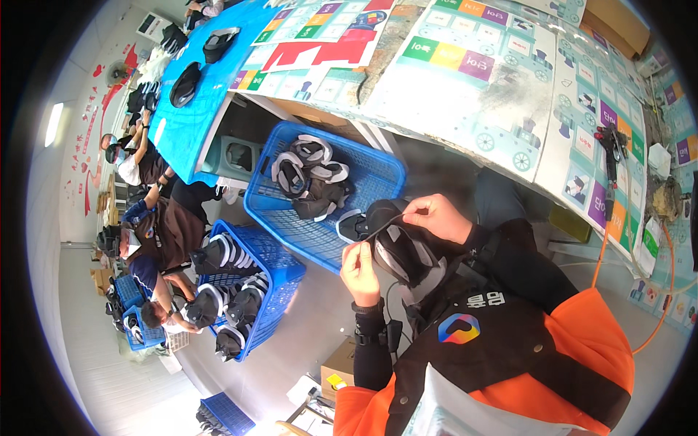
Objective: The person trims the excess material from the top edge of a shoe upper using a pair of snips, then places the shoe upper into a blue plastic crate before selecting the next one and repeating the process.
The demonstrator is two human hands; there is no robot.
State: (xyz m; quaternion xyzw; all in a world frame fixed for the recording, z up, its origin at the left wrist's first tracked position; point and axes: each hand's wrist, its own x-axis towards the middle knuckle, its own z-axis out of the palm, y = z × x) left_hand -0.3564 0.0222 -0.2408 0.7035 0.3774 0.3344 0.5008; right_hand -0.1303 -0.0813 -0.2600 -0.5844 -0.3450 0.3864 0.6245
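Between my two hands runs a thin dark strip [385, 227], cord-like; I cannot tell whether it belongs to the piece below. My left hand [360, 275] pinches its nearer left end, fingertips pressed together. At the other end, my right hand [440, 218] grips it between thumb and fingers. Just under the strip, over my lap, lies a black and grey piece [408, 256] that looks like a shoe upper. A similar piece [354, 226] with a pale edge sits beside it, next to the basket.
A blue plastic basket [265, 212] with several black and grey uppers stands ahead. Another blue basket [280, 280] of stacked uppers is at the left. The paper-covered table [443, 94] stretches across the front. An air-tool-like item [611, 149] hangs right. Co-workers [171, 218] sit left.
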